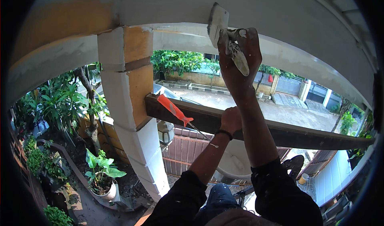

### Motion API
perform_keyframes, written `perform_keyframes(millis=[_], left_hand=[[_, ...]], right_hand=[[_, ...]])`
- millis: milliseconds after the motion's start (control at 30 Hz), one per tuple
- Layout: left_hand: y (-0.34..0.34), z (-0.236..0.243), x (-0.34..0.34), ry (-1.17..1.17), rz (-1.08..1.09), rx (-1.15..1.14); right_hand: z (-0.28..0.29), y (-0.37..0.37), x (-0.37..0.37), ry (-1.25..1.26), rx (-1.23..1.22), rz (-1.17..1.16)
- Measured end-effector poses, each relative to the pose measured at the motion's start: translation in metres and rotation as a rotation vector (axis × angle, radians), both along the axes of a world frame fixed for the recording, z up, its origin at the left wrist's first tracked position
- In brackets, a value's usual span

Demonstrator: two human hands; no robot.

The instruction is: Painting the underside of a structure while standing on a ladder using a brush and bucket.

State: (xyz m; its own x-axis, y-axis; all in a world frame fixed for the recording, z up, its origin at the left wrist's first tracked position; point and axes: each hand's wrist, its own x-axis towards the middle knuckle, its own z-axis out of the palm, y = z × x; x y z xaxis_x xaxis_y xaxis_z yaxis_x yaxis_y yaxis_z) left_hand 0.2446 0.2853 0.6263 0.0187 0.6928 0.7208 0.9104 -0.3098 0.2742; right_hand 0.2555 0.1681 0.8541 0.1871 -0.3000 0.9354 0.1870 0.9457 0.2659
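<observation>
My right hand (245,50) is raised high, closed around the handle of a wide, paint-smeared flat paintbrush (219,20). The brush head lies at the lower part of a pale grey overhead beam (172,6). Lower down, my left hand (232,120), with a dark band at the wrist, is closed over a long dark rail (192,113); its fingers are partly hidden. Left of that hand, an orange-handled tool (173,109) with a thin metal rod rests against the rail. The rod's far end is hidden by my left forearm. White specks dot both forearms.
A white and ochre pillar (136,78) stands left of the rail, with a wall lantern (165,132) beside it. Far below are a potted plant (105,186), a reddish gate (186,150), a round whitish surface (234,162) and a street (256,110).
</observation>
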Motion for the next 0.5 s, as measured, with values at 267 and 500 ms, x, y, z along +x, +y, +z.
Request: perform_keyframes(millis=[267,500], left_hand=[[-0.013,0.001,0.0,-0.016,-0.096,0.191],[0.017,-0.009,0.027,-0.147,-0.203,0.069]], right_hand=[[0.005,-0.024,-0.067,-0.068,-0.107,-0.279],[0.045,-0.029,-0.178,-0.308,-0.077,0.067]])
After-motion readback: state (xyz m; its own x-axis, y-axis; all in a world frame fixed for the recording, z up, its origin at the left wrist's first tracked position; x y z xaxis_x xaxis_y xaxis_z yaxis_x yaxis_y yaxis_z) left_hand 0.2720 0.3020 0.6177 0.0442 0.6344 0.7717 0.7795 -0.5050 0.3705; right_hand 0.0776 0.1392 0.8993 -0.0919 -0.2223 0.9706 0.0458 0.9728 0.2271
